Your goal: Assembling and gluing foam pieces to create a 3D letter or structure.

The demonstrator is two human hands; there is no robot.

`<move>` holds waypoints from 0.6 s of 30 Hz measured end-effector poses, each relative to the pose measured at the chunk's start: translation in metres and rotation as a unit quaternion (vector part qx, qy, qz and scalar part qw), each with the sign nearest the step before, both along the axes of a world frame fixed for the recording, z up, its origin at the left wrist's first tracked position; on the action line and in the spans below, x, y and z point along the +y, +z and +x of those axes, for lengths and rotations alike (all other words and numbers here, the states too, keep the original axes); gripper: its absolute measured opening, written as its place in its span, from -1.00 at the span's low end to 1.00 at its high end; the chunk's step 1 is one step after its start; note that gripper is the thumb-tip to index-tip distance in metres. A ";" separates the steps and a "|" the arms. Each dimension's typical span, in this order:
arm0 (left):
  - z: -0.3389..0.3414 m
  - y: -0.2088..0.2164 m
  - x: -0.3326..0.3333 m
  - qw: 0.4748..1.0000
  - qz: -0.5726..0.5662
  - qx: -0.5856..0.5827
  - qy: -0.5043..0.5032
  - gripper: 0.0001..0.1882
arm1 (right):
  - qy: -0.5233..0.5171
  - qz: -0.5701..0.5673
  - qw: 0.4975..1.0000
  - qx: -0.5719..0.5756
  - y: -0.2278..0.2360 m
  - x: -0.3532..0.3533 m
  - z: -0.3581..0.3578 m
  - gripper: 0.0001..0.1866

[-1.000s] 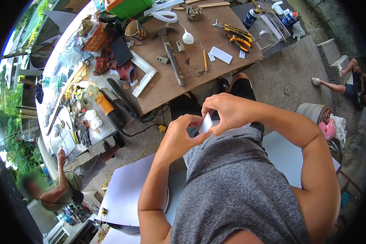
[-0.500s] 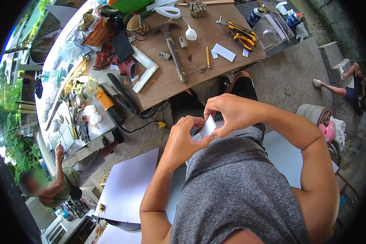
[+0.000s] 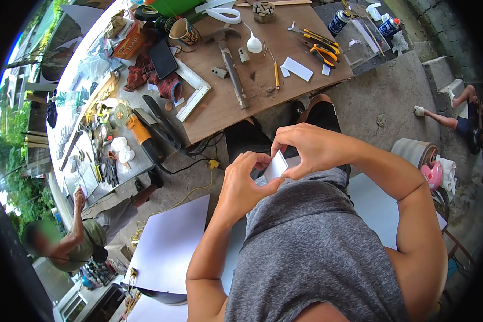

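Close to my waist, a small white rectangular piece [image 3: 276, 166] is held between both hands, its broad face tilted up. My left hand [image 3: 247, 182] pinches its left side between thumb and fingers. My right hand [image 3: 310, 150] grips the right side, with fingertips at the top corner and thumb near the lower edge. Fingers partly cover the edges, so its thickness is hard to judge. On the brown table ahead lie similar white pieces [image 3: 297, 69], beside a yellow pencil [image 3: 276, 75].
The brown table [image 3: 209, 115] carries a hammer [image 3: 232, 72], a white squeeze bottle [image 3: 254, 42], orange-handled pliers [image 3: 324, 55] and a white angled frame [image 3: 194, 91]. An angle grinder [image 3: 137, 131] lies on the left table. White sheets [image 3: 169, 244] are beside me; another person [image 3: 72, 241] stands at far left.
Both hands keep their hold on the white piece, which has barely shifted. The view has moved very slightly.
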State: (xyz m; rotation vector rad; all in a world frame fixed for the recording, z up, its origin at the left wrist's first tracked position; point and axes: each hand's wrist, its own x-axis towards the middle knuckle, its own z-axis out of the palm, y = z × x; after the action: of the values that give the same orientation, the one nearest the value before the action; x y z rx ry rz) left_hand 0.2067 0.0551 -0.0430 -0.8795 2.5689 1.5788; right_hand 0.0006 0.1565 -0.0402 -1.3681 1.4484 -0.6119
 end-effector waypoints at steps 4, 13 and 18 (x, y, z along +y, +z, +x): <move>0.002 -0.008 -0.003 0.999 0.043 0.005 0.023 -0.55 | -0.022 -0.008 0.999 -0.030 -0.004 0.004 -0.001 -0.41; 0.022 -0.044 -0.016 0.938 0.301 0.037 0.167 -0.71 | -0.299 -0.102 0.948 -0.037 0.015 0.034 -0.031 -0.13; 0.018 -0.052 -0.013 0.894 0.387 0.096 0.205 -0.68 | -0.397 -0.086 0.889 -0.209 -0.020 0.059 -0.010 -0.15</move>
State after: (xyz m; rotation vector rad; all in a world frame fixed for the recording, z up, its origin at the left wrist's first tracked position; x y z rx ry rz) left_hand 0.2244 0.0418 -0.0946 -1.2180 1.5792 2.6123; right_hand -0.0096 0.2156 -0.0607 -0.6397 1.5790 -1.4904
